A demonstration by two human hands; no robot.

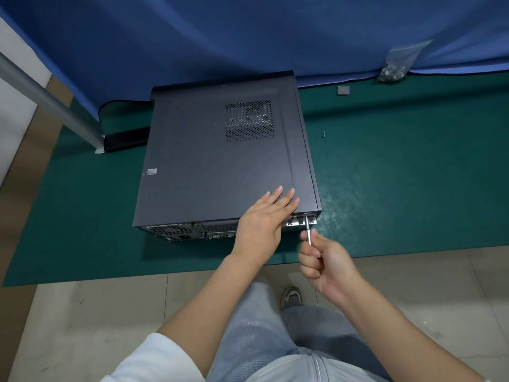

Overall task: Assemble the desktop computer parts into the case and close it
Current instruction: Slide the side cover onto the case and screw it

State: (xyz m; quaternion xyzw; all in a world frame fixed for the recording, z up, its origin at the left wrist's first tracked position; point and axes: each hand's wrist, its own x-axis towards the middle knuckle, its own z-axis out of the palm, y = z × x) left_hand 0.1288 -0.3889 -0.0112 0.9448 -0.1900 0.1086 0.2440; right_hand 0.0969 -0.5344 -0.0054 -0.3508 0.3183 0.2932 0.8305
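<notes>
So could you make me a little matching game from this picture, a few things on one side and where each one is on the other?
Things:
1. slim silver metal screwdriver
2. small loose silver screw
3. clear plastic bag of small metal parts
4. small grey square pad

Places:
A. alone on the green mat, right of the case
B. on the mat's far edge, against the blue cloth
C. in the right hand, tip at the case's rear
D. on the mat beyond the case's far right corner

Pairs: 1-C, 2-A, 3-B, 4-D

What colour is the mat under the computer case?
Dark green mat, plain with no pattern, beneath the dark grey computer case; the head view shows it.
</notes>
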